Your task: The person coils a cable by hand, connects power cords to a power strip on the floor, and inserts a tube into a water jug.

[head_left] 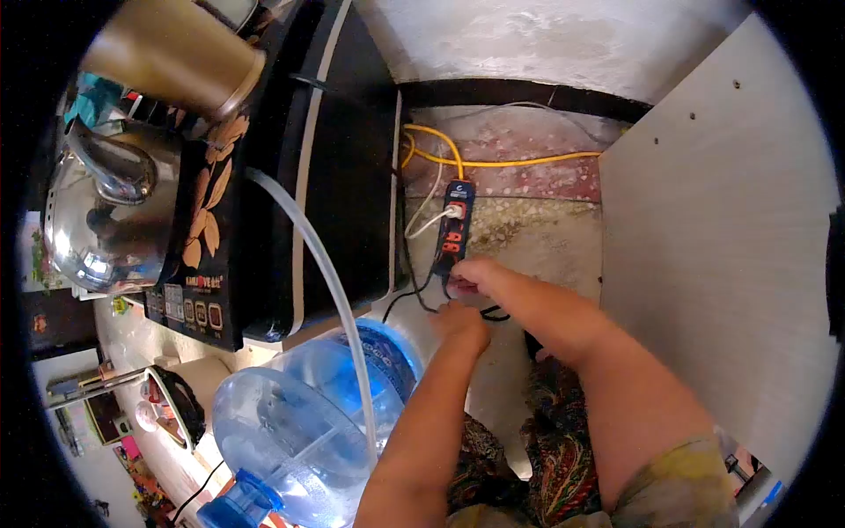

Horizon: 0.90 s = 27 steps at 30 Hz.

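Observation:
A dark power strip (456, 220) with orange-red sockets lies on the floor between the black cabinet and the pale panel. A white plug (453, 212) sits in an upper socket, and a yellow cable (459, 157) leaves its far end. My right hand (472, 275) has its fingers curled at the strip's near end; what exactly lies under the fingertips is hidden. Just below it, my left hand (461, 324) is closed around a black cord (421, 297), which shows on both sides of the hand. The cord's end cannot be made out.
A large clear blue water bottle (290, 422) lies at the lower left, with a translucent hose (312, 238) rising from it. A steel kettle (114, 211) stands on a black cooktop (207, 308). The pale panel (713, 264) bounds the right side.

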Motion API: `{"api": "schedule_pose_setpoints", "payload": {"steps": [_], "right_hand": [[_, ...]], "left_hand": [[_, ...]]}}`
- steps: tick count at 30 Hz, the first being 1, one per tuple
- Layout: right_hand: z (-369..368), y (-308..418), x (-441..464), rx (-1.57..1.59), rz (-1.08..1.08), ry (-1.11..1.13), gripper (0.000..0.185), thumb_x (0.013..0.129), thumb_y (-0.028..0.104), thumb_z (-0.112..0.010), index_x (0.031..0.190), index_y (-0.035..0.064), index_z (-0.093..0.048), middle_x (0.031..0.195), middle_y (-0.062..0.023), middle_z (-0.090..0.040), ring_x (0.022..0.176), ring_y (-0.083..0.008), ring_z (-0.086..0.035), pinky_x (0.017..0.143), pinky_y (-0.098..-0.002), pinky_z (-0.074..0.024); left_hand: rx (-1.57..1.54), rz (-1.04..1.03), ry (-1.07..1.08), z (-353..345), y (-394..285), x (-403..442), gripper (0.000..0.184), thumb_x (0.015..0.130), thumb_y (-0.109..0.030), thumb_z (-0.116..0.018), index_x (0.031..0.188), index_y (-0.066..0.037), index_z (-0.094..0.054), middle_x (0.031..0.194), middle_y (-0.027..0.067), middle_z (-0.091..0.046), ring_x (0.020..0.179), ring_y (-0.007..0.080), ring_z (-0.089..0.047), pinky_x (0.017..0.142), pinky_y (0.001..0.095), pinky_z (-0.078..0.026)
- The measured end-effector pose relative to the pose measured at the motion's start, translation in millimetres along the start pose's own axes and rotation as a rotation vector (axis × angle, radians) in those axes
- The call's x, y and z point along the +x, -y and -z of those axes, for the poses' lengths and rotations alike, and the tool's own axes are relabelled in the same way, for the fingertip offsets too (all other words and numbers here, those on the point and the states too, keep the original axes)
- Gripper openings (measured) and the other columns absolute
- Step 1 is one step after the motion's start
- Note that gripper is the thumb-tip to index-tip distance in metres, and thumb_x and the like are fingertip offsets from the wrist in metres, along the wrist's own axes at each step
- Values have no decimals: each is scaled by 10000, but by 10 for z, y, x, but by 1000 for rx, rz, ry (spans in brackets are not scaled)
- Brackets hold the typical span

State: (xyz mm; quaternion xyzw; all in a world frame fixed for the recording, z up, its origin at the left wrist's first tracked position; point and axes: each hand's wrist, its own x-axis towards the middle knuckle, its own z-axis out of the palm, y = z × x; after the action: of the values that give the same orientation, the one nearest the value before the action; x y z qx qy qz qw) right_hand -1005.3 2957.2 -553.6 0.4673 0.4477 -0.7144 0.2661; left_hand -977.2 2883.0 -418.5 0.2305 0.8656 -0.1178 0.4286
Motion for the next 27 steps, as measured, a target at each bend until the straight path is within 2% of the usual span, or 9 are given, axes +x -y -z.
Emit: {"api": "schedule_pose_setpoints", "payload": {"steps": [2,4,7,10,13,17,19,20,27], "right_hand": [[149,92,14,-16,27,10,112,693,75,-544,790,28,-570,730,-101,-595,611,-188,-587,525,-318,-483],[366,392,-91,-1386,316,-91,209,655,80,-537,851,15,-564,717,-150,-585,613,-229,-586,545,-312,-474],[785,591,-70,-1118,558,-531,273,628,106,-516,882,12,-555,710,-180,-572,604,-277,-576,557,-316,-464],[1046,827,83,-713,688,-610,241,634,110,-495,851,40,-572,722,-174,-574,647,-296,-566,602,-329,-458],[1216,859,553,-864,970,-868,211,648,101,-491,833,45,-575,740,-162,-576,702,-284,-558,649,-323,-444],[1153,1180,445,-1049,820,-751,174,652,101,-499,798,58,-583,748,-136,-582,741,-263,-552,680,-314,-433],[1357,1271,753,-1025,737,-454,148,663,132,-505,761,63,-590,758,-121,-587,727,-248,-559,659,-320,-439],[1538,1200,1151,-768,628,-459,140,687,140,-485,723,59,-593,775,-120,-591,724,-233,-564,643,-326,-443],[1508,1801,1081,-755,692,-479,251,731,182,-488,929,43,-553,814,-116,-583,736,-242,-553,615,-349,-436]], "left_hand": [[4,10,-17,-38,8,38,364,700,-228,-513,1036,-90,-527,1108,85,-439,1011,239,-412,838,390,-296],[-19,-1,-85,-97,38,70,344,692,-244,-520,995,-82,-539,1058,94,-462,984,243,-433,821,395,-311],[-55,-40,-238,-38,39,4,303,727,-227,-468,947,-38,-554,975,140,-494,936,285,-472,795,385,-369],[-93,-38,-173,-18,49,70,279,696,-213,-500,924,-60,-547,1010,110,-472,947,250,-456,794,391,-340],[-160,-63,-252,-64,77,122,267,692,-185,-500,919,-52,-548,965,122,-485,906,269,-476,767,389,-369],[-247,-109,-276,-80,133,202,270,688,-175,-502,920,-44,-545,921,134,-495,875,286,-486,746,387,-391],[-339,-192,-411,-139,148,269,261,666,-124,-526,906,-22,-543,827,175,-493,779,321,-504,686,389,-425],[-353,-197,-400,-118,148,285,271,670,-138,-527,919,-30,-538,833,182,-490,797,330,-497,704,386,-422],[-440,-166,-403,-95,131,360,243,689,-143,-499,906,-48,-553,874,148,-493,857,307,-477,733,403,-394]]}}
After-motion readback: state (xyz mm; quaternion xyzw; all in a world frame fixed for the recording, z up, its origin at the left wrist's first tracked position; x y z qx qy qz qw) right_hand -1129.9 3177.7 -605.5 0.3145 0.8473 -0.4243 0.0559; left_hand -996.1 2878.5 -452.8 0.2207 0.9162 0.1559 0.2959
